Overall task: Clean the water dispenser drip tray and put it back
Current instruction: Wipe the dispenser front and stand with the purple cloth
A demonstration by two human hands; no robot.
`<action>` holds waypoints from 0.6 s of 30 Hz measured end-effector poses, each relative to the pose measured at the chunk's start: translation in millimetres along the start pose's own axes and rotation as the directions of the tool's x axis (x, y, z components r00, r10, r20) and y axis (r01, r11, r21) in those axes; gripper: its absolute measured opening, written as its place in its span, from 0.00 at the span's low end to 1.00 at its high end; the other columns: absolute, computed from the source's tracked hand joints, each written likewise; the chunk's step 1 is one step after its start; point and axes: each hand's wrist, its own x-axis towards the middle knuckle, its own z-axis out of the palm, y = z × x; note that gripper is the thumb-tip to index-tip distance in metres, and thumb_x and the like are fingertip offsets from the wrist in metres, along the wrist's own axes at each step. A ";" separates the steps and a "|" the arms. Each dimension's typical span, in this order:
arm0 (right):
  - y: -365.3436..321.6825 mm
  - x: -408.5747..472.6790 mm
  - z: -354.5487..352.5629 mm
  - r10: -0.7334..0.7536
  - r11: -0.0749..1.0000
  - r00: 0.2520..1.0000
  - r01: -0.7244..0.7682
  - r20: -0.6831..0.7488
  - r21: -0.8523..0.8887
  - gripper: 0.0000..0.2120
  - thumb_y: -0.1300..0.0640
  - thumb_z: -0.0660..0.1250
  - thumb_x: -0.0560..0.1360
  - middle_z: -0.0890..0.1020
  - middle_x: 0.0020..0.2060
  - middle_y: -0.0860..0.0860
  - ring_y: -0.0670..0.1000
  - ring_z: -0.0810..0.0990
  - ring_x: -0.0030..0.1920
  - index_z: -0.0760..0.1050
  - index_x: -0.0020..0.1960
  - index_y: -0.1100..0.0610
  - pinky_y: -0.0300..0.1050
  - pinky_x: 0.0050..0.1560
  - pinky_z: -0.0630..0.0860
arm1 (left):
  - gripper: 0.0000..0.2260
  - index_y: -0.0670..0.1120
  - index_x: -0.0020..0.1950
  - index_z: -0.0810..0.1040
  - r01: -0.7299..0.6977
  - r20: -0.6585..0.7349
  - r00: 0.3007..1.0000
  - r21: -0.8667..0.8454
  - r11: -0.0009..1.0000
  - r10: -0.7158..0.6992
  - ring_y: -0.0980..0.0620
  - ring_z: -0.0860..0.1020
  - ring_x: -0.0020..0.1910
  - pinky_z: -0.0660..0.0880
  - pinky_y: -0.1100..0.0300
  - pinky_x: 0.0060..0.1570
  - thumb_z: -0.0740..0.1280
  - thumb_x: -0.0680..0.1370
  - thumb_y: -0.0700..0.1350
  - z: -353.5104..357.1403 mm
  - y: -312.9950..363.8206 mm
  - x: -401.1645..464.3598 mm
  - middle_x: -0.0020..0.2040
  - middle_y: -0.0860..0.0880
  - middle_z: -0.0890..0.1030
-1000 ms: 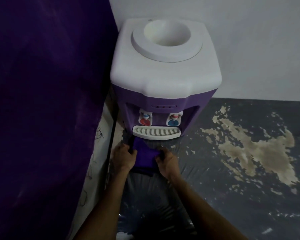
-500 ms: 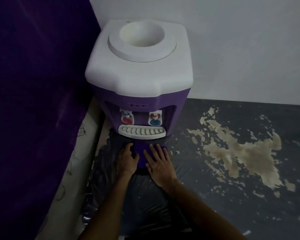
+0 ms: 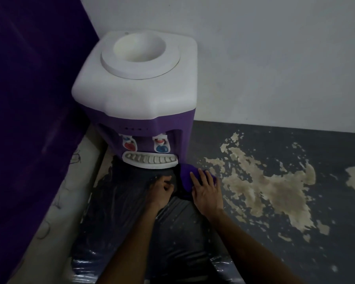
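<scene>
A purple and white water dispenser (image 3: 139,103) stands on the floor in the corner. Its white slotted drip tray (image 3: 150,160) sits in place under the red tap (image 3: 129,144) and the blue tap (image 3: 162,148). A folded purple cloth (image 3: 186,177) lies on the floor just right of the tray. My right hand (image 3: 206,190) lies flat on the cloth with fingers straight. My left hand (image 3: 160,190) rests on the dark plastic sheet (image 3: 131,212) below the tray, fingers loosely curled, holding nothing.
A purple curtain (image 3: 29,99) hangs along the left side, over a pale ledge (image 3: 55,212). The dark floor (image 3: 275,242) has large patches of worn pale paint to the right. A white wall (image 3: 275,58) stands behind the dispenser.
The cloth and my right hand have shifted right, from below the tray's middle to beside its right end. My left hand has come off the cloth and curled loosely.
</scene>
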 end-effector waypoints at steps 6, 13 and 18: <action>16.9 -0.7 -13.7 0.172 0.984 0.984 -0.169 -0.045 0.058 0.27 0.39 0.51 0.81 0.70 0.69 0.57 0.59 0.70 0.65 0.61 0.77 0.48 0.57 0.65 0.66 | 0.12 0.48 0.60 0.77 0.023 0.041 0.999 -0.036 0.999 -0.021 0.47 0.82 0.50 0.78 0.48 0.55 0.65 0.79 0.50 17.9 8.9 3.9 0.55 0.46 0.82; 24.7 29.7 -33.0 0.216 0.959 0.975 -0.223 0.057 0.173 0.29 0.39 0.55 0.80 0.71 0.70 0.57 0.61 0.70 0.68 0.59 0.77 0.52 0.58 0.67 0.66 | 0.33 0.43 0.68 0.71 0.098 0.075 0.993 -0.060 0.993 -0.093 0.45 0.77 0.61 0.72 0.56 0.58 0.67 0.72 0.64 41.1 36.6 8.6 0.62 0.45 0.79; 41.2 37.9 -39.0 0.270 0.865 0.931 -0.346 0.244 0.363 0.26 0.39 0.62 0.78 0.78 0.62 0.56 0.59 0.75 0.63 0.71 0.68 0.55 0.56 0.66 0.68 | 0.19 0.38 0.59 0.78 0.061 0.067 0.996 -0.012 0.998 -0.060 0.44 0.80 0.55 0.72 0.60 0.49 0.69 0.77 0.51 52.0 43.1 13.8 0.57 0.40 0.82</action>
